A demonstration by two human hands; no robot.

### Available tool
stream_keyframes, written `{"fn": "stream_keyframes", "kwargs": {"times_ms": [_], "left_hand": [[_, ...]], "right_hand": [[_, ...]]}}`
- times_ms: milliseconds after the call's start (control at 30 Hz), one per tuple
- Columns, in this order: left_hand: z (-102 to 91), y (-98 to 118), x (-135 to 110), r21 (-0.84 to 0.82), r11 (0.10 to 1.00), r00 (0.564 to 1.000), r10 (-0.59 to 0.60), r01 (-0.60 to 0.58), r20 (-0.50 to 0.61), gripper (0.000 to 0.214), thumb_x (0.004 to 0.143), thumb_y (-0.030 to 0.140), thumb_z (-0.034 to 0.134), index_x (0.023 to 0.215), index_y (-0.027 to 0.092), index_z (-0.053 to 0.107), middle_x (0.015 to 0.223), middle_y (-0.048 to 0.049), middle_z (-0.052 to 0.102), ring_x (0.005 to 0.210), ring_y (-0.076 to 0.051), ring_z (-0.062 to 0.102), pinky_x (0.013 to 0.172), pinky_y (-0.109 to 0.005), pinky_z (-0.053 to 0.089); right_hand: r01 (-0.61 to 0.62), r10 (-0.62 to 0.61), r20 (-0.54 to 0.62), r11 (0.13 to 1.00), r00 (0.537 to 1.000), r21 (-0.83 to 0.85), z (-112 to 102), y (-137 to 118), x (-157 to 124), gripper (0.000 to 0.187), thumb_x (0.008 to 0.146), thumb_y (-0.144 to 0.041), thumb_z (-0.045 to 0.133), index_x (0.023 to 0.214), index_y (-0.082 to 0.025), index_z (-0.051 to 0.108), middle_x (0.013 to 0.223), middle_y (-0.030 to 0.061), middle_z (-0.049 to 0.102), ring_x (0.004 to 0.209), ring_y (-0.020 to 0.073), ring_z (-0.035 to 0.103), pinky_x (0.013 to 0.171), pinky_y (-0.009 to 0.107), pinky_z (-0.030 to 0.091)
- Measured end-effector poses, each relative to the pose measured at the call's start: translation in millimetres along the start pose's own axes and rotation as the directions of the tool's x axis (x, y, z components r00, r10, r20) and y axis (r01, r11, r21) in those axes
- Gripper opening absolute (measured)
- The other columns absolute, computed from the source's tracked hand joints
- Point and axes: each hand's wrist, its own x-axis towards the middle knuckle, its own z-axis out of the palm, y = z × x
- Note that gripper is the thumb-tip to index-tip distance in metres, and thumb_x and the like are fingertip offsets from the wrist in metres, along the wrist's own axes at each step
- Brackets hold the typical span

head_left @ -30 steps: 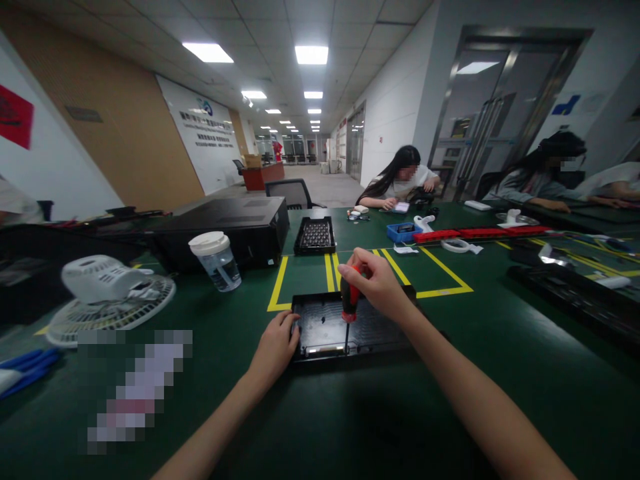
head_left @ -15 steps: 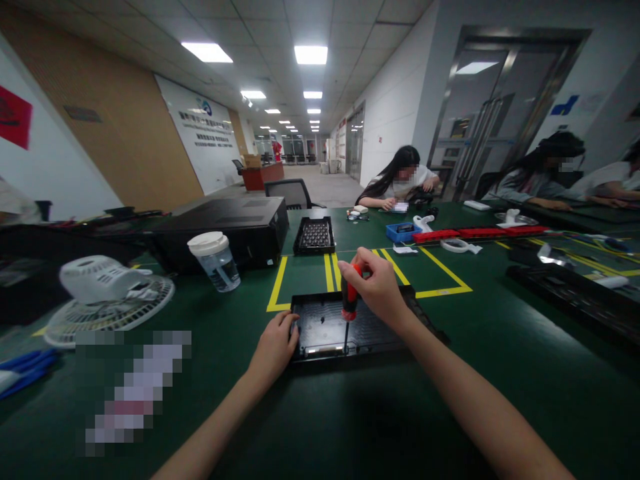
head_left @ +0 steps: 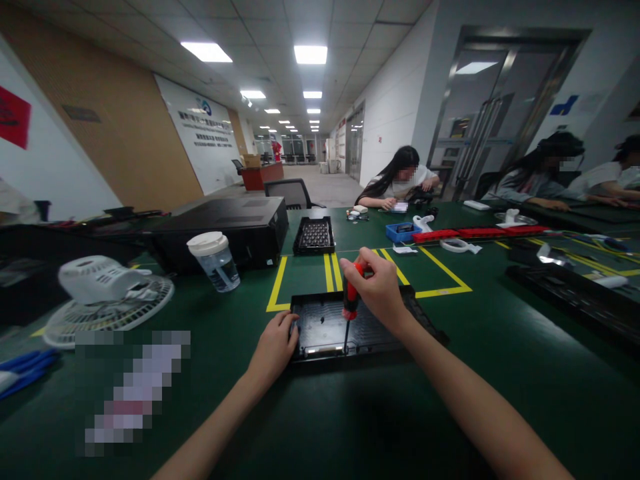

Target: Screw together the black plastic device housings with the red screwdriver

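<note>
A shallow black plastic case (head_left: 320,317) lies on the green table in front of me. My left hand (head_left: 277,343) grips its left edge, thumb on the near side and fingers over the rim. In my right hand (head_left: 377,283) is a red and black screwdriver (head_left: 351,297), held nearly upright. Its shaft points down to the near edge of the case, beside a pale metallic strip (head_left: 325,350) there. Whether a screw sits under the tip is too small to tell.
Beyond the case are yellow tape lines (head_left: 277,283) and a black tray (head_left: 314,235). To the left stand a clear jar (head_left: 215,263), a white fan (head_left: 107,300) and a large black box (head_left: 220,230). A blue bin (head_left: 401,232) and co-workers are farther off.
My right hand and the screwdriver have shifted very slightly, the shaft still at the same spot. The left hand and the case stay put.
</note>
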Motion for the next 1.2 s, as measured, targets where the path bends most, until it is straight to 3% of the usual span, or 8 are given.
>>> {"fn": "stream_keyframes", "kwargs": {"times_ms": [533,767,967,1067,1200], "left_hand": [[1.8,-2,1,0.000,1.000,1.000,0.007,-0.007,-0.004,0.027,0.084,0.024,0.038,0.101,0.018,0.057,0.111,-0.0093,0.054,0.101,-0.021,0.054,0.091,-0.037,0.042],[0.9,-1,0,0.005,1.000,1.000,0.002,-0.002,0.007,0.027,0.085,0.025,0.037,0.103,0.017,0.056,0.111,-0.0097,0.053,0.102,-0.021,0.053,0.092,-0.036,0.041],[-0.1,-1,0,-0.003,1.000,1.000,0.011,-0.011,-0.001,0.027,0.085,0.024,0.037,0.102,0.017,0.057,0.110,-0.0091,0.054,0.101,-0.020,0.054,0.091,-0.036,0.042],[0.8,-2,0,0.000,1.000,1.000,0.013,-0.013,0.003,0.026,0.085,0.024,0.037,0.102,0.017,0.056,0.110,-0.0092,0.053,0.101,-0.021,0.053,0.091,-0.036,0.042],[1.3,-3,0,-0.001,1.000,1.000,0.011,-0.011,0.003,0.026,0.084,0.023,0.038,0.103,0.017,0.055,0.110,-0.0095,0.053,0.102,-0.021,0.053,0.092,-0.036,0.042]], "right_hand": [[-0.012,0.002,-0.156,0.998,0.988,-0.065,6,-2,-6,0.035,0.081,-0.032,0.051,0.056,-0.018,0.030,0.051,-0.0059,0.034,0.046,0.0076,0.033,0.050,0.022,0.027],[-0.044,0.045,-0.144,0.999,0.989,0.011,7,-5,-8,0.035,0.080,-0.033,0.052,0.056,-0.019,0.031,0.050,-0.0062,0.035,0.045,0.0072,0.034,0.049,0.022,0.028],[-0.102,0.126,-0.099,0.971,0.987,0.215,10,-3,-6,0.028,0.079,-0.028,0.052,0.059,-0.018,0.035,0.054,-0.0059,0.034,0.048,0.0072,0.034,0.048,0.020,0.029],[-0.165,0.170,0.024,0.898,0.985,0.407,13,2,-4,0.019,0.079,-0.027,0.050,0.063,-0.017,0.044,0.058,-0.0048,0.039,0.049,0.0076,0.039,0.048,0.020,0.033],[-0.349,0.123,0.350,0.610,0.929,0.711,16,8,-1,0.019,0.079,-0.027,0.045,0.070,-0.015,0.056,0.062,-0.0011,0.050,0.050,0.0103,0.049,0.048,0.023,0.043]]}}
